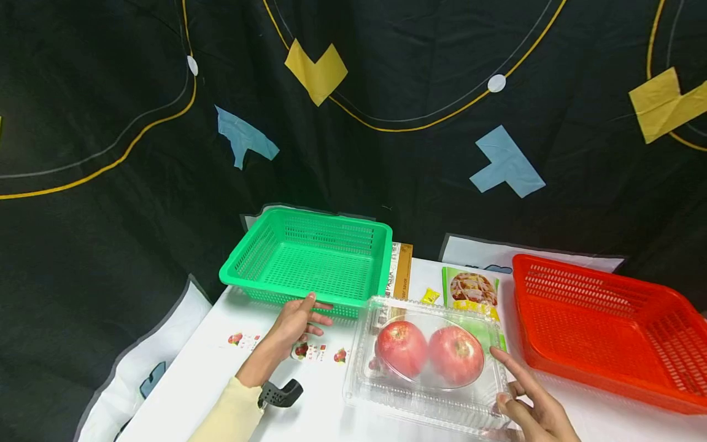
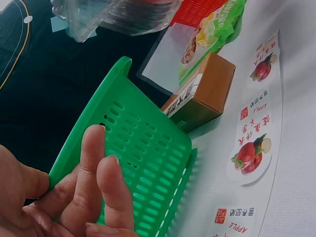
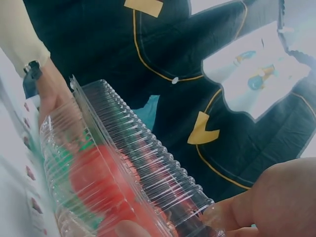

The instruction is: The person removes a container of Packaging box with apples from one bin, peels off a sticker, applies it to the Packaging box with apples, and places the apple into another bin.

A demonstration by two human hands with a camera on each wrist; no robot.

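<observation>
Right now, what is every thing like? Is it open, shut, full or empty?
Clear box: lid shut, two apples inside.
Green basket: empty, upright.
Red basket: empty, upright.
Brown carton: closed, lying flat.
Left hand: holds the green basket's rim.
Right hand: holds the clear box.

We see a white table point(image 1: 188, 380) set against a dark patterned backdrop. On it, toward the back left, stands a green basket point(image 1: 309, 261), and along the right side a red basket point(image 1: 602, 328). Between them lie a brown box point(image 1: 402, 270), just beside the green basket, a small yellow packet point(image 1: 429, 296) and a green food packet point(image 1: 471, 288). At the front stands a clear plastic clamshell point(image 1: 425, 362), and left of it lies a strip of apple stickers point(image 1: 309, 351).
</observation>
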